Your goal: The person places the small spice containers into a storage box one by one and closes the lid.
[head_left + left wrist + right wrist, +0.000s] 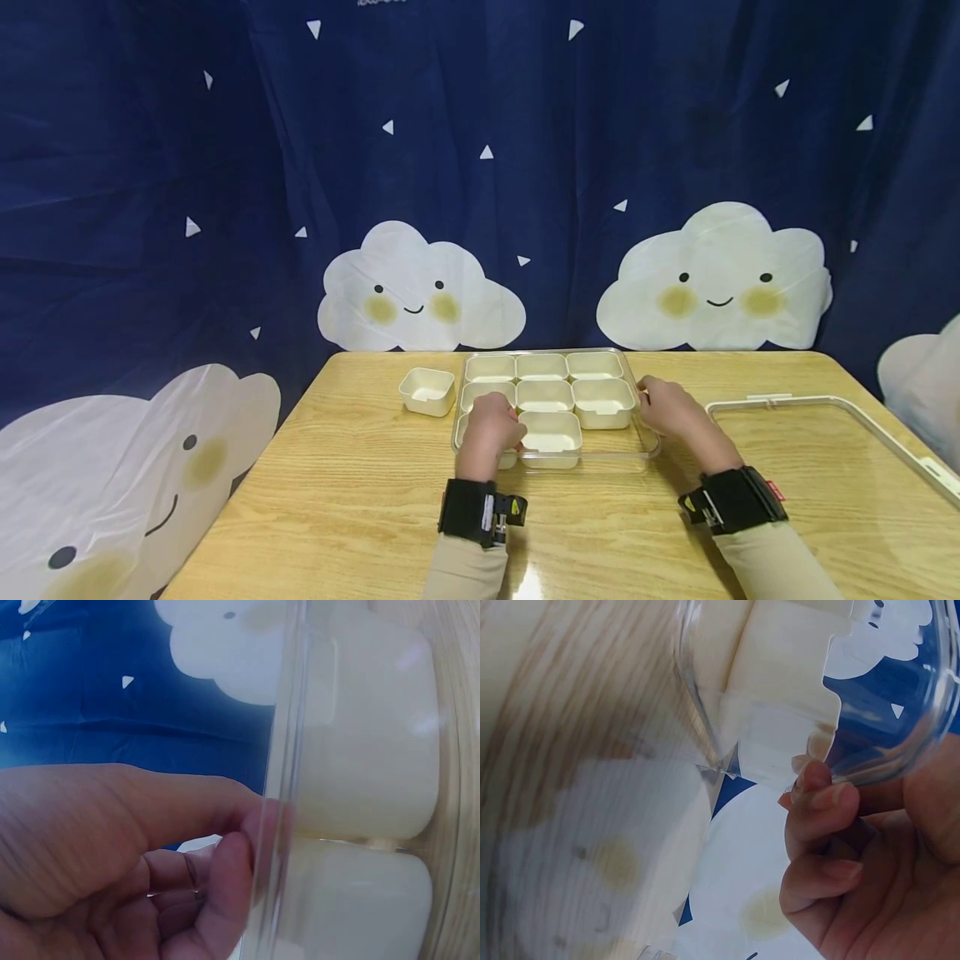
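Observation:
A clear plastic container (609, 457) stands on the table in the head view, holding several small cream boxes (543, 394) in rows. My left hand (491, 429) reaches down over the front row, next to the front middle cream box (552, 439). Its thumb and fingers pinch at a cream box's rim, with the thumb tip seen through the clear wall in the left wrist view. At the container's right side, my right hand (670, 408) holds the clear edge. The right wrist view shows its curled fingers (829, 806) at that edge, beside a cream box (780, 690).
One more cream box (427, 392) sits on the table, left of the container. A clear lid with a white rim (817, 401) lies at the right. A dark blue curtain (480, 100) with cloud faces hangs behind the wooden table (345, 483).

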A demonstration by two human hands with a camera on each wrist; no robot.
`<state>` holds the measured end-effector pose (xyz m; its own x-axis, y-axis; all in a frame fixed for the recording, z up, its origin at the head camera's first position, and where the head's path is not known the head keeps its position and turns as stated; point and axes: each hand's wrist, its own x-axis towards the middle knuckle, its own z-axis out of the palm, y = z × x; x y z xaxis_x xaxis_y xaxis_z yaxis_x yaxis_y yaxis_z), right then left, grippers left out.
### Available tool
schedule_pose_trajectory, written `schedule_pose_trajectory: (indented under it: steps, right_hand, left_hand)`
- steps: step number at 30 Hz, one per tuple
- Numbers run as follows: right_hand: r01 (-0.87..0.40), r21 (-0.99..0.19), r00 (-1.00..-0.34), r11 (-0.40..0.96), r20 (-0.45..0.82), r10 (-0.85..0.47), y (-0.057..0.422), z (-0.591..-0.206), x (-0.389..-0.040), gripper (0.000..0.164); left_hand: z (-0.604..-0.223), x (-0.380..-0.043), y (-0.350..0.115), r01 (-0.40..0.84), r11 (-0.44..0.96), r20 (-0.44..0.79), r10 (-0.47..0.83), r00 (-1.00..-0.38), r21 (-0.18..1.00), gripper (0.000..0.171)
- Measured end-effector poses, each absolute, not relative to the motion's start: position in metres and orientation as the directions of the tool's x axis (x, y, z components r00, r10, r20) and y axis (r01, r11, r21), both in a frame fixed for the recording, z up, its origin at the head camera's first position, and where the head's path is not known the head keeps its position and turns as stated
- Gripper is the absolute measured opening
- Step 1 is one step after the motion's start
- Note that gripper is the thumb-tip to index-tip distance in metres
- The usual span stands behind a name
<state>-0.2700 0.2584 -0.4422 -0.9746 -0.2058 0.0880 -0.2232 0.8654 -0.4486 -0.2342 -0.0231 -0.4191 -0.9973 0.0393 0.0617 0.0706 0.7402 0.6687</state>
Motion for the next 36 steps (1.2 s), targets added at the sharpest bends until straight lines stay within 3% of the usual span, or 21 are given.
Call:
schedule_pose_trajectory:
  steps: [10,26,36]
  right_hand:
    - [-0.197,-0.457,-0.980,0.867,0.068,-0.187,0.259,-0.442,-0.273,0.033]
    - [-0.203,-0.429,-0.979,0.880,0.092,-0.181,0.264,-0.442,-0.276,0.030]
    - [-0.199,-0.447,-0.980,0.872,0.069,-0.188,0.259,-0.446,-0.273,0.031]
  left_hand:
    - [-0.418,-0.238,-0.026,0.069,0.729,0.050,0.048,-0.998,0.681,0.035]
    - [-0.413,-0.243,-0.030,0.139,0.710,0.182,0.015,-0.983,0.691,0.027]
    - [-0.393,-0.246,-0.071,0.094,0.779,0.263,-0.093,-0.960,0.620,0.015]
